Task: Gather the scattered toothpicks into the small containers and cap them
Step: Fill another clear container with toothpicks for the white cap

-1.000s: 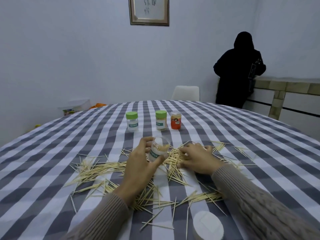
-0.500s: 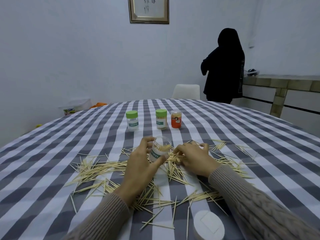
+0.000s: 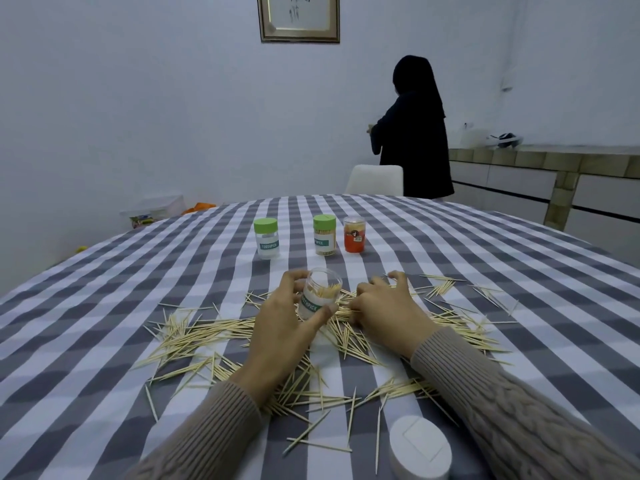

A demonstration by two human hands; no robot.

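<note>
A: Status, left hand (image 3: 282,322)?
B: Grips open clear container (image 3: 319,296), tilted, some picks inside, w/ thumb and fingers round it.
A: Right hand (image 3: 382,306)?
B: Fingers curled, pinching toothpicks (image 3: 194,337) just beside container.
A: Rest?
B: Picks scattered over checked tablecloth (image 3: 104,306). White cap (image 3: 420,452) near edge. Two green-lidded jars (image 3: 266,238), orange jar (image 3: 354,234) behind.

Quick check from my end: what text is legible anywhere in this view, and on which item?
"TOOTHPICK": teal label on the clear open jar in the left hand.
"TOOTHPICK": teal label on the left green-capped clear jar.
Label on the middle green-capped jar: partly turned away, unreadable.
Sticker on the orange jar: too small.
Framed wall picture: brush marks, unreadable.
</note>
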